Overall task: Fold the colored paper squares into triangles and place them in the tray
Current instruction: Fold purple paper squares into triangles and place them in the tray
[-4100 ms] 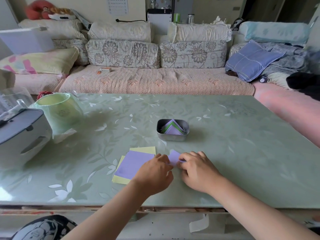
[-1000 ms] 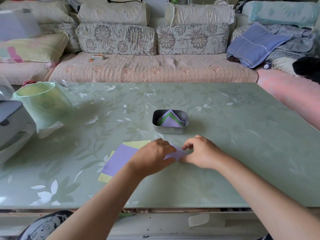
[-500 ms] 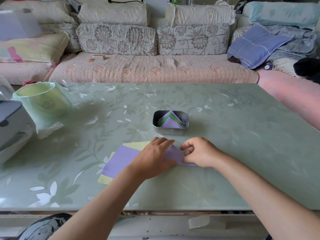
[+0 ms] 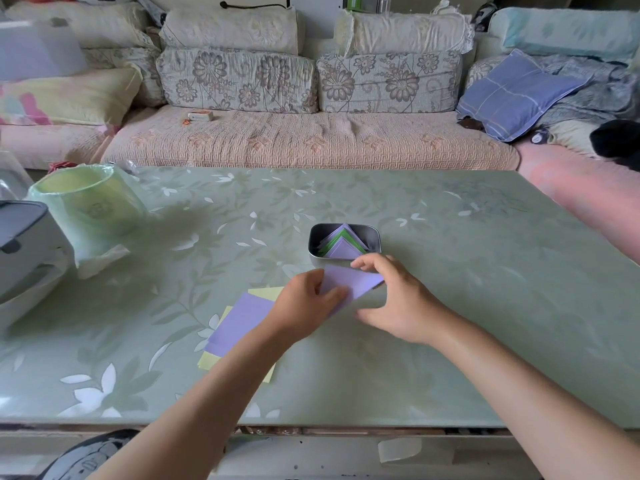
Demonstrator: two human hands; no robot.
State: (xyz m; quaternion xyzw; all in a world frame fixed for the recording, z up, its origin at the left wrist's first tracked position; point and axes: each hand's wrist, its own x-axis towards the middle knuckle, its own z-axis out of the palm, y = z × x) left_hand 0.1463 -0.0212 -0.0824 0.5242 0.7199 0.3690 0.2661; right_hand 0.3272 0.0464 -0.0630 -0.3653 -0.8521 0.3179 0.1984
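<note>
At the green table (image 4: 485, 323), fingers of the left hand (image 4: 304, 306) and right hand (image 4: 403, 303) pinch one purple paper (image 4: 349, 282) beside the tray (image 4: 376, 239).

Open tabletop (image 4: 485, 306) lies right of the tray (image 4: 373, 234); a paper stack (image 4: 242, 317) sits near-left, and a bin (image 4: 86, 206) and appliance (image 4: 22, 240) crowd the far left.

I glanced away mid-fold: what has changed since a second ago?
The left hand and right hand, gripping the purple paper, raised it off the table toward the tray. The stack and tray stayed put.
</note>
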